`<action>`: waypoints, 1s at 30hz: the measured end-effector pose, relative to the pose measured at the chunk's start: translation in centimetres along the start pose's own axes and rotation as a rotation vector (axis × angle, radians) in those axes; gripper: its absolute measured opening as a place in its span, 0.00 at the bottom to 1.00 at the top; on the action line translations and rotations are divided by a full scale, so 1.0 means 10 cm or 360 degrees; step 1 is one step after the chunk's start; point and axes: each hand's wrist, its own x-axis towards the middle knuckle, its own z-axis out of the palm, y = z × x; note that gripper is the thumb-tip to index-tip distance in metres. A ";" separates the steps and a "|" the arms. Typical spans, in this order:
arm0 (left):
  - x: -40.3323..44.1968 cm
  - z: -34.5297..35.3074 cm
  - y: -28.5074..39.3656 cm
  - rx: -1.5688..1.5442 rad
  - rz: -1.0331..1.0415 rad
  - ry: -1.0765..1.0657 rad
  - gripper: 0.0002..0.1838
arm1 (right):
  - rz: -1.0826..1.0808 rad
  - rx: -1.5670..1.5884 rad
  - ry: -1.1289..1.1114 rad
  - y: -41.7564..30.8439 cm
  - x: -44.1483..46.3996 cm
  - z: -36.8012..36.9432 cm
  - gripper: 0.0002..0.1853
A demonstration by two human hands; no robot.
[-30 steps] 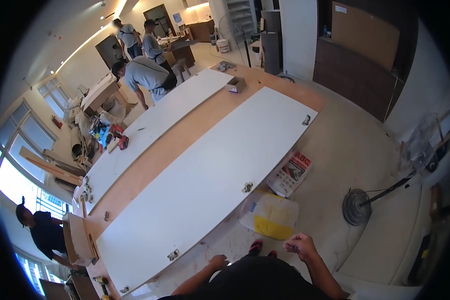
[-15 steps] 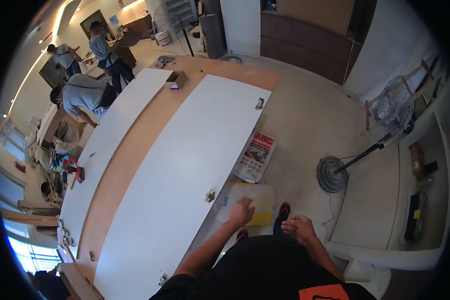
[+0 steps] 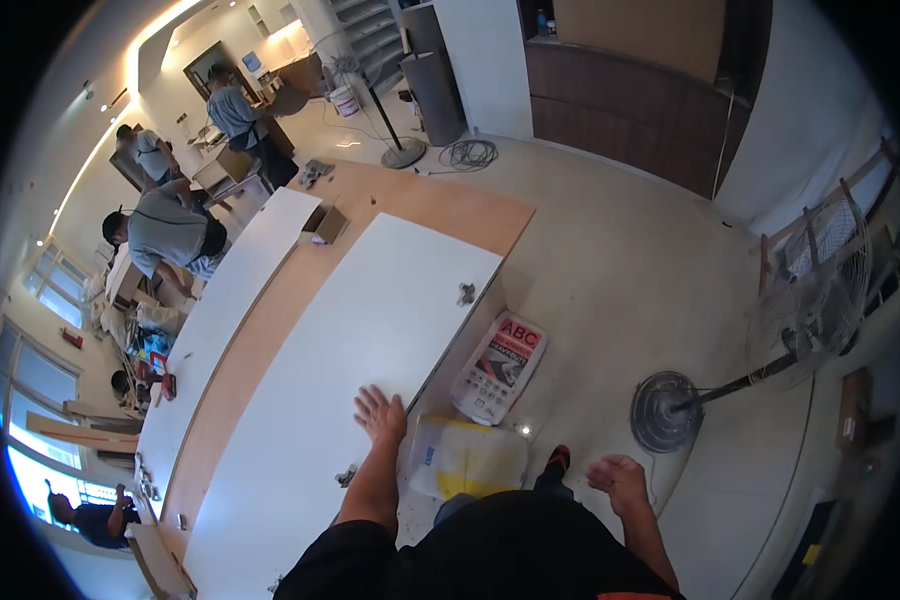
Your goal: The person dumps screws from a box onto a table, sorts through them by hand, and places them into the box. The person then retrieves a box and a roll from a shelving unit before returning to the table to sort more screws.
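Observation:
My left hand (image 3: 378, 414) is spread over the white panel (image 3: 340, 340) near its right edge; I cannot tell how firmly it rests there. One metal hinge (image 3: 346, 475) sits on the panel just below that hand, and another hinge (image 3: 466, 293) is near the far corner. To the right of my body, my right hand (image 3: 618, 482) hangs over the floor, fingers loosely bent and holding nothing visible. A plastic container (image 3: 468, 458) with yellow on it lies on the floor beside the panel, next to a printed ABC bag (image 3: 503, 366).
A second white panel (image 3: 240, 290) lies along the wooden tabletop (image 3: 440, 195), with a small open box (image 3: 323, 224) at its far end. A pedestal fan's base (image 3: 665, 412) stands at right. Several people work at left, near a red power drill (image 3: 166, 385).
My left hand has moved left from above the container onto the panel, and its fingers have spread. My right hand has shifted slightly right and down. The view has turned and moved along the table.

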 end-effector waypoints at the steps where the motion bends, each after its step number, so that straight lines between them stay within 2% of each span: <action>1: 0.02 -0.03 0.02 0.0035 -0.0048 -0.0036 0.43 | -0.0028 -0.0024 0.0002 -0.14 0.08 -0.11 0.12; 6: 0.16 -0.18 0.25 0.0081 -0.0311 -0.0186 0.44 | -0.0033 -0.0038 0.0011 -0.67 0.31 -0.40 0.13; 14: 0.48 -0.22 0.62 0.0015 -0.0737 -0.0245 0.46 | 0.0105 -0.0026 -0.0122 -0.93 0.81 -0.34 0.13; 18: 0.65 -0.14 0.66 0.0039 -0.0818 -0.0174 0.47 | 0.0115 -0.0045 -0.0164 -1.36 1.12 -0.26 0.13; 21: 0.81 -0.09 0.62 0.0034 -0.0799 -0.0079 0.46 | -0.0127 -0.0457 -0.0114 -1.72 1.51 -0.26 0.11; 24: 1.06 -0.13 0.78 -0.0002 -0.0695 -0.0013 0.47 | -0.0016 0.0049 -0.0073 -2.10 2.04 -0.25 0.10; 26: 1.30 -0.06 0.77 -0.0030 -0.0639 0.0016 0.47 | -0.0279 -0.0483 -0.0233 -2.51 2.43 -0.07 0.09; 28: 1.48 -0.21 1.11 -0.0097 -0.0677 0.0041 0.47 | -0.0234 -0.0604 -0.0318 -2.74 2.68 0.11 0.09; 30: 1.77 -0.23 1.34 -0.0134 -0.0644 0.0033 0.48 | 0.0024 -0.0350 -0.0307 -3.08 3.05 0.33 0.11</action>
